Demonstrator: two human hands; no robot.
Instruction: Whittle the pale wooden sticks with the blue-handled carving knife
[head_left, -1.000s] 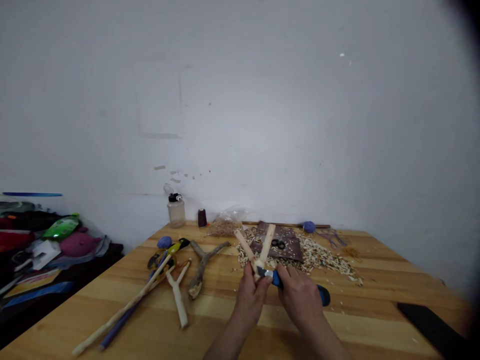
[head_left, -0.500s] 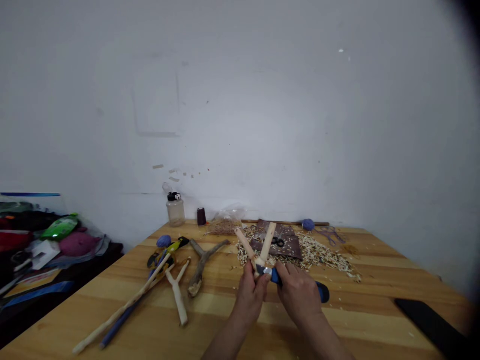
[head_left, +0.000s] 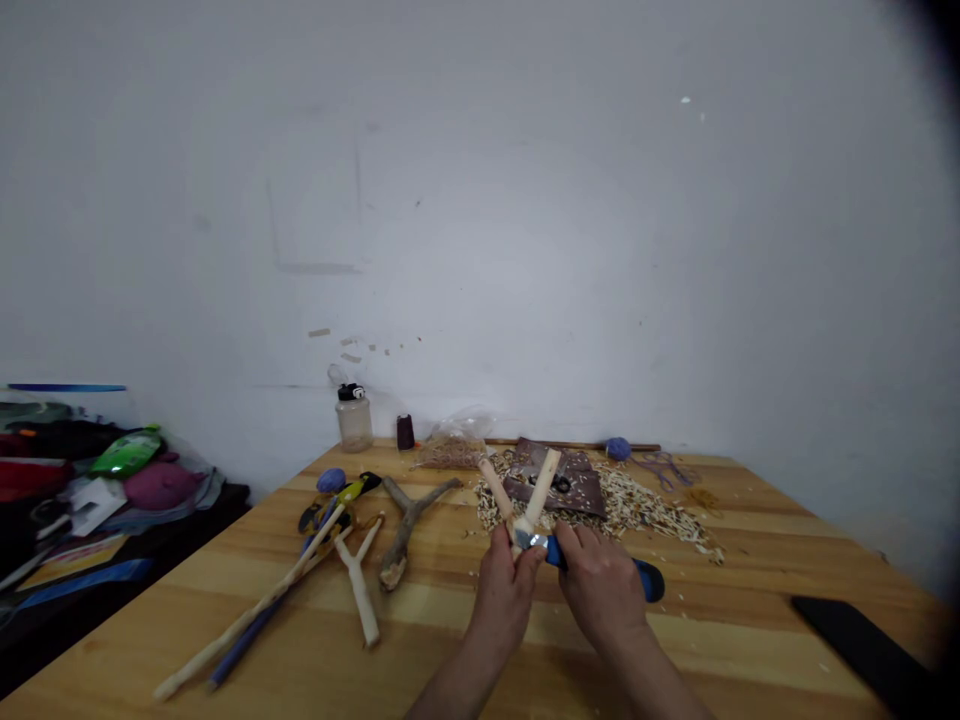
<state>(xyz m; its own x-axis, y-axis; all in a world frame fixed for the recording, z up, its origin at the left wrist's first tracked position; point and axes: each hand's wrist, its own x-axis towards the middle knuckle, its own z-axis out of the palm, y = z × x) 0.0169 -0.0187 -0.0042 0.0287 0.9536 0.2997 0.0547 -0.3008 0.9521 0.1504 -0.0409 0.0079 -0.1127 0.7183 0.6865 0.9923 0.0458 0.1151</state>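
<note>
My left hand [head_left: 504, 592] grips the stem of a peeled Y-shaped wooden fork [head_left: 534, 495], whose two pale prongs point up and away from me. My right hand [head_left: 600, 590] is wrapped around a blue-handled carving knife [head_left: 649, 580]. Its short steel blade sits at the stem of the fork, just above my left fingers, and appears to touch the wood. My fingers hide most of the blade's edge. Both hands hover over the wooden table [head_left: 480, 640], in front of a pile of pale wood shavings [head_left: 645, 510].
On the table lie a bark-covered forked branch [head_left: 401, 530], a peeled fork [head_left: 361, 590], a long stick [head_left: 247, 618] and a yellow-and-black tool [head_left: 349, 492]. A brown leather piece [head_left: 555, 482], a plastic bottle [head_left: 354, 422] and a black strip [head_left: 855, 645] also stand out.
The view has shifted slightly. The fork's left prong leans a little less to the left. Both hands keep the same hold, with the knife still at the fork.
</note>
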